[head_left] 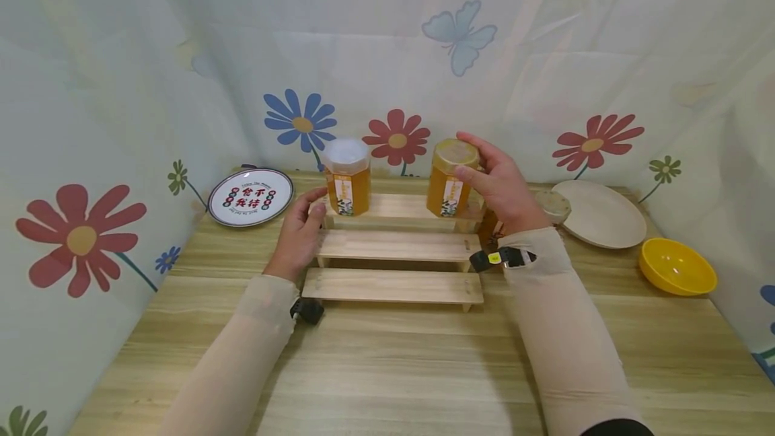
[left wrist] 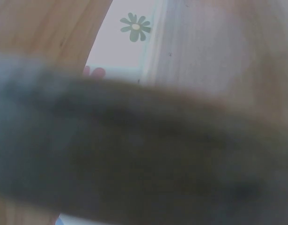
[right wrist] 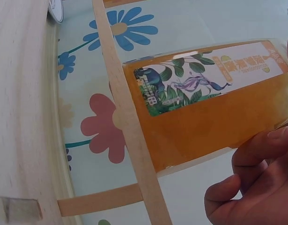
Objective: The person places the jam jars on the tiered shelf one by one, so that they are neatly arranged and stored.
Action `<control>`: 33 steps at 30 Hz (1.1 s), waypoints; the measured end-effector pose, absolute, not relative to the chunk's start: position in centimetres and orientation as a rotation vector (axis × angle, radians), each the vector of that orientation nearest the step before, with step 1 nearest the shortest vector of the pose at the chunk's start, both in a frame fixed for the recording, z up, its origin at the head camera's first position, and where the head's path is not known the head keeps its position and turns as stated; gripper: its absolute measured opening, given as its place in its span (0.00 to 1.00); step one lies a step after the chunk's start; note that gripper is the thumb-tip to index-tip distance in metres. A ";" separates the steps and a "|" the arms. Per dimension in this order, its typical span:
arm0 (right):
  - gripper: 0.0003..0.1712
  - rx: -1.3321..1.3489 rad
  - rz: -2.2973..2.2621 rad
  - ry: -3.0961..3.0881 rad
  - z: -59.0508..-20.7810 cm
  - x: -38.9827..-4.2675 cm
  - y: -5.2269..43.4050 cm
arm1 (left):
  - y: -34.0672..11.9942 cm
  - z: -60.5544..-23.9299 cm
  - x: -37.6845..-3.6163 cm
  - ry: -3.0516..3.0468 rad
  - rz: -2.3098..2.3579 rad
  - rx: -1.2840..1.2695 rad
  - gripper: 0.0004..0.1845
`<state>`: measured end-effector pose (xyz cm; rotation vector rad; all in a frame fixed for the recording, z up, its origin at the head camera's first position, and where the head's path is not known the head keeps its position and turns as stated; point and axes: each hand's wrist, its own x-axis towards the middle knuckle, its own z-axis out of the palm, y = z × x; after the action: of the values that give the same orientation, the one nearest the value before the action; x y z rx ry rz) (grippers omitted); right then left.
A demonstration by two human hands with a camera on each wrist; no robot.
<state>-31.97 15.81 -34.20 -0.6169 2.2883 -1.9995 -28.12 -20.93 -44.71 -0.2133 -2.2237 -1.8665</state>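
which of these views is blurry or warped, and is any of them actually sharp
Left wrist view: mostly useless, a dark out-of-focus mass fills the frame, with only soft wood and a flower print behind. Right wrist view: sharp up close, the honey jar label legible, but the scene is tilted. Head view: evenly lit and clear, both hands readable, right hand and left hand, with wide-angle bending toward the edges.

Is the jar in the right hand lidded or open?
Lidded: a yellow cap covers the jar, with the right hand gripping at the cap.
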 end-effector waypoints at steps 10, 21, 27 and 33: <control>0.38 -0.656 -1.985 2.297 -34.4 -32.6 16.1 | -20.9 -45.0 -28.4 -2.210 -1.866 -0.239 0.22; 0.40 -0.588 -1.992 2.300 -34.7 -31.3 16.5 | -21.1 -45.2 -28.6 -2.211 -1.861 -0.212 0.22; 0.40 -0.430 -1.841 2.474 -34.4 -28.7 18.4 | -20.8 -44.8 -28.2 -2.245 -1.887 -0.161 0.23; 0.36 -0.365 -1.686 2.644 -33.3 -26.4 21.4 | -20.1 -42.7 -26.9 -2.274 -1.887 -0.131 0.23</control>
<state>-26.41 21.39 -33.28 -0.3649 2.6443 -1.6861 -26.92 -20.09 -42.68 -0.1310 -2.2744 -1.8870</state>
